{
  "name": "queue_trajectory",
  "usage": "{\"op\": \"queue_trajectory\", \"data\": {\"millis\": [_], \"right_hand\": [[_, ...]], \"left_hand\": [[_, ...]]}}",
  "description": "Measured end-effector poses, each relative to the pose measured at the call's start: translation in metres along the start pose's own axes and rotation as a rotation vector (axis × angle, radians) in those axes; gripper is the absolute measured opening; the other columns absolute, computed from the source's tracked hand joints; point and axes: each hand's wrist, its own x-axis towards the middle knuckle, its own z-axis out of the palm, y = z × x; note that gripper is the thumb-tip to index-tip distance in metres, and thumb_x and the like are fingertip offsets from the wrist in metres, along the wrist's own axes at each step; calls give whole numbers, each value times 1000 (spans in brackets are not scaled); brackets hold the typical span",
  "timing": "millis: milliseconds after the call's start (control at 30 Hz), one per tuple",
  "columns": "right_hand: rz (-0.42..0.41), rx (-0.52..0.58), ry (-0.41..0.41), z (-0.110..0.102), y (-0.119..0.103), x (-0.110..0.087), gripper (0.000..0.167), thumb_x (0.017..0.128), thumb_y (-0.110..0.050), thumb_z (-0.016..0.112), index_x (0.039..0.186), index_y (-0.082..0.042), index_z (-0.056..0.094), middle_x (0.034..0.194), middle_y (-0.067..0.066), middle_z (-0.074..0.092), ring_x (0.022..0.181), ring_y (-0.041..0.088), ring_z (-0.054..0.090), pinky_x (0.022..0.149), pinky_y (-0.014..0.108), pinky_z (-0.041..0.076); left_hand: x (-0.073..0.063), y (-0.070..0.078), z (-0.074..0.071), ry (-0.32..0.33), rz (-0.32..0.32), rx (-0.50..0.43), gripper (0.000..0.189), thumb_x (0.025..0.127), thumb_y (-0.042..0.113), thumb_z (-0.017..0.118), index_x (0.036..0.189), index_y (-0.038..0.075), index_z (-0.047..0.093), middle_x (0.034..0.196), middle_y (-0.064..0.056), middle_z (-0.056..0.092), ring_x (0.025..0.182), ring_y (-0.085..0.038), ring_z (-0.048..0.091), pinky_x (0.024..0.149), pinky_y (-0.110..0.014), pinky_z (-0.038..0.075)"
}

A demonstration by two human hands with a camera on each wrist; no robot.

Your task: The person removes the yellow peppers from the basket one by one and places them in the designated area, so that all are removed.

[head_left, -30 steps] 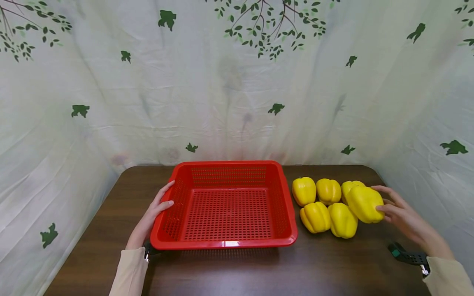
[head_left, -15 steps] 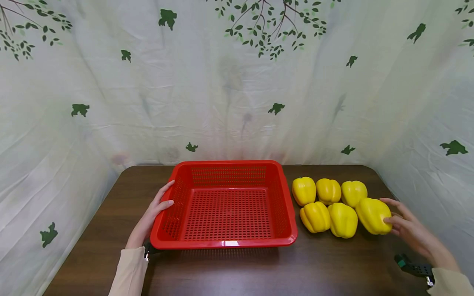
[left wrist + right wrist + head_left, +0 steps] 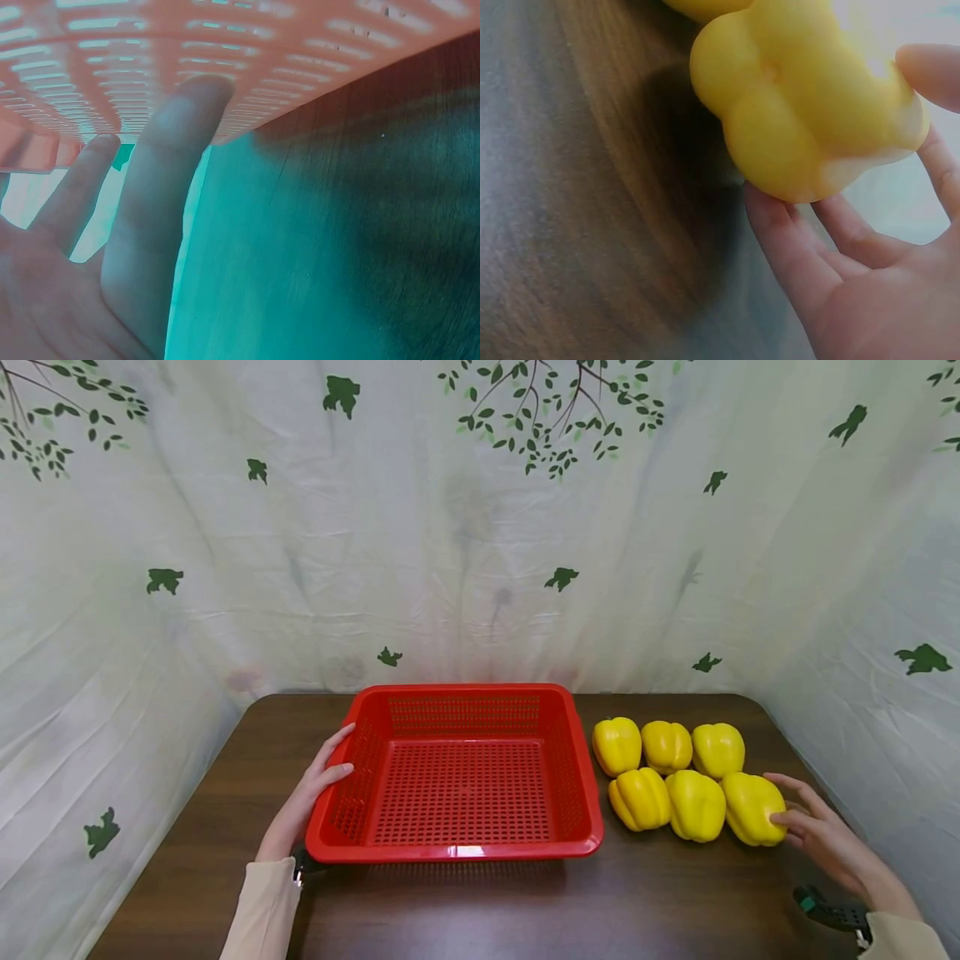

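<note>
At the right, my right hand (image 3: 825, 839) holds a yellow bell pepper (image 3: 752, 810) between thumb and fingers, at the front right of a group. The right wrist view shows the lobed end of this bell pepper (image 3: 780, 112), with fingertips around its side and underside. My left hand (image 3: 303, 802) grips the left side of a red plastic basket (image 3: 453, 852), its thumb over the rim. From the left wrist, the fingers (image 3: 169, 172) touch the basket's slotted outer wall (image 3: 300, 64). Nothing lies inside the basket.
Several more yellow bell peppers (image 3: 696, 806) stand in two rows right of the basket, close together. All rest on a dark brown wooden table (image 3: 450, 914). A pale curtain (image 3: 465, 568) with leaf prints hangs behind and at both sides.
My right hand has brought the bell pepper down and slightly toward me, from over the back-row pepper to the front row's right end. The left hand and basket stay put.
</note>
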Motion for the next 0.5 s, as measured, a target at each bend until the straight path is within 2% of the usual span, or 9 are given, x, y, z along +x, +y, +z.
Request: {"op": "queue_trajectory", "data": {"millis": [233, 500], "right_hand": [[38, -45, 28, 2, 2, 0, 49, 100, -9, 47, 139, -33, 31, 118, -22, 42, 98, 1, 55, 77, 21, 49], [3, -30, -9, 3, 5, -3, 53, 100, -5, 45, 143, -30, 29, 118, -27, 47, 101, -3, 54, 77, 22, 50]], "left_hand": [[0, 0, 0, -2, 11, -2, 62, 99, 22, 45, 152, 32, 14, 147, -16, 21, 119, -38, 44, 87, -48, 51], [0, 3, 1, -7, 26, -20, 60, 101, 20, 44, 153, 29, 15, 145, -19, 23, 117, -38, 47, 87, -48, 51]]}}
